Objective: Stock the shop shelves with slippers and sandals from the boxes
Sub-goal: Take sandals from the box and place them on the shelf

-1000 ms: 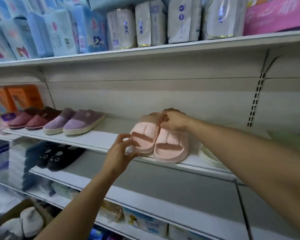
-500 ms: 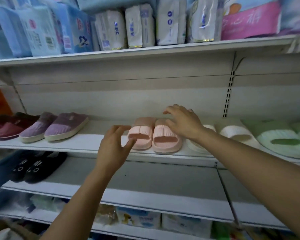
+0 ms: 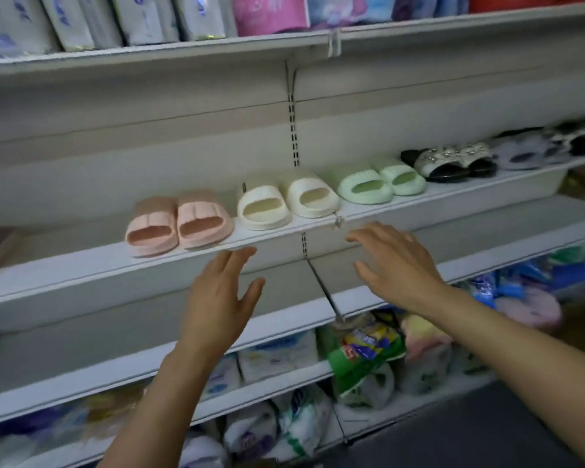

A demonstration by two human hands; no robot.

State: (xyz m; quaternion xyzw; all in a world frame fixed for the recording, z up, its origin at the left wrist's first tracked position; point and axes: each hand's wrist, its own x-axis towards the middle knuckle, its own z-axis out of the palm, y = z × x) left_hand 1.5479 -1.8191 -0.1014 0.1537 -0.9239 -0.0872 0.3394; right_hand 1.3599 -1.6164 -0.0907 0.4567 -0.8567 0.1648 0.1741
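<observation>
A pair of pink slide slippers (image 3: 179, 224) sits side by side on the white middle shelf (image 3: 81, 265), toes toward me. Right of it stand a cream pair (image 3: 286, 206), a pale green pair (image 3: 382, 182) and black-and-white sandals (image 3: 453, 160). My left hand (image 3: 222, 295) hovers in front of the shelf edge, below and right of the pink pair, fingers spread, holding nothing. My right hand (image 3: 394, 261) hangs further right, below the cream pair, also spread and empty. Neither hand touches a slipper.
Packets of paper goods fill the top shelf (image 3: 149, 52). A bare shelf (image 3: 115, 339) lies below the slippers. Bagged goods (image 3: 365, 352) crowd the lower shelves at the right. More dark and grey footwear (image 3: 554, 143) lines the far right.
Both hands have let go of the pink pair and drawn back from the shelf toward me. The view has swung right, revealing the cream, green and black-and-white pairs.
</observation>
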